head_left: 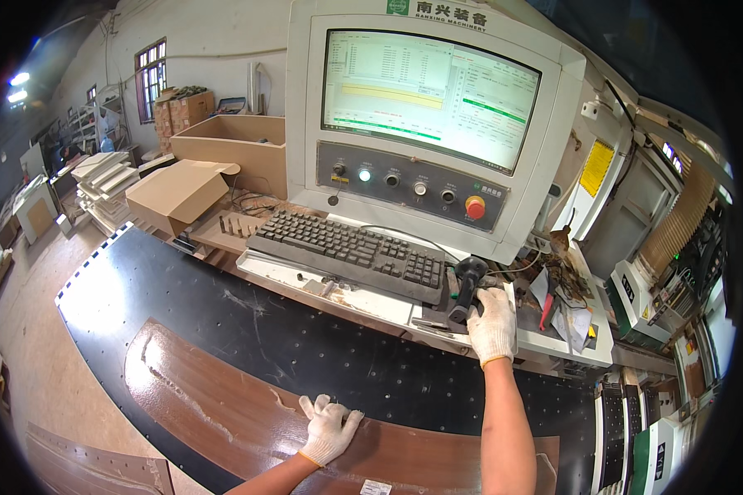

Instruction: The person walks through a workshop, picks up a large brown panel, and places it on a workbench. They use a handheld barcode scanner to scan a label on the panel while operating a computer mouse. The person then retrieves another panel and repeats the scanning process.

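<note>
My right hand (494, 327), in a white knitted glove, is closed at the handle of a black barcode scanner (466, 290) at the right end of the keyboard shelf. My left hand (330, 431), gloved the same way, rests at the far edge of a long brown wood-grain board (215, 404), its fingers bent and apart. The board has a glossy surface with a pale, wrinkled streak, and a small white label (376, 488) lies on it near the lower edge. Beneath it is a black table (248, 318) dotted with small studs.
A dusty keyboard (347, 252) sits on a white shelf below a machine console with a lit screen (429, 95) and a red knob (475, 207). Cardboard boxes (182, 194) stand at left. Papers and scraps (568, 301) clutter the right. Another brown board (99, 466) lies lower left.
</note>
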`<act>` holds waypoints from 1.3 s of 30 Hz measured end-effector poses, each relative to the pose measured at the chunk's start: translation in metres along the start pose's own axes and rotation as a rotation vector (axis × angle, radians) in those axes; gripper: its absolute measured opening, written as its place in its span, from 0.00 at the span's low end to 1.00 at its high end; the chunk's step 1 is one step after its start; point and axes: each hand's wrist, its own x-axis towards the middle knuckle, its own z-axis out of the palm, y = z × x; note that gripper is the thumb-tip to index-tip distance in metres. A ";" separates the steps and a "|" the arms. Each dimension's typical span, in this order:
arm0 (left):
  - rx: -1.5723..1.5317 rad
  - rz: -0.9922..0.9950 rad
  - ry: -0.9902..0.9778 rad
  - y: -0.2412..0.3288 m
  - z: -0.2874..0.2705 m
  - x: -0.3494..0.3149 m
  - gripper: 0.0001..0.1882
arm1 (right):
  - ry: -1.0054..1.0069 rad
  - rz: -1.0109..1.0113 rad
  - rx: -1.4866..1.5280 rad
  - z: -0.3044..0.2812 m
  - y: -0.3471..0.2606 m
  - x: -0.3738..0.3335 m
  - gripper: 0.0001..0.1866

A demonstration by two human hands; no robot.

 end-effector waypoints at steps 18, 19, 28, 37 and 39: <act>0.039 0.080 0.005 -0.002 0.000 -0.001 0.16 | -0.040 0.046 -0.029 -0.008 -0.008 -0.001 0.21; 0.019 0.075 0.014 -0.002 0.000 -0.001 0.16 | -0.042 0.058 -0.023 -0.009 -0.008 -0.001 0.21; 0.068 0.067 0.023 -0.002 0.001 -0.001 0.14 | -0.041 0.075 -0.019 -0.011 -0.011 -0.001 0.20; 0.057 0.080 0.047 -0.002 0.002 -0.001 0.14 | 0.347 -0.030 0.047 -0.011 -0.009 -0.005 0.23; 0.127 0.136 0.087 -0.004 0.004 0.000 0.14 | 0.322 -0.054 -0.035 -0.015 -0.024 -0.010 0.24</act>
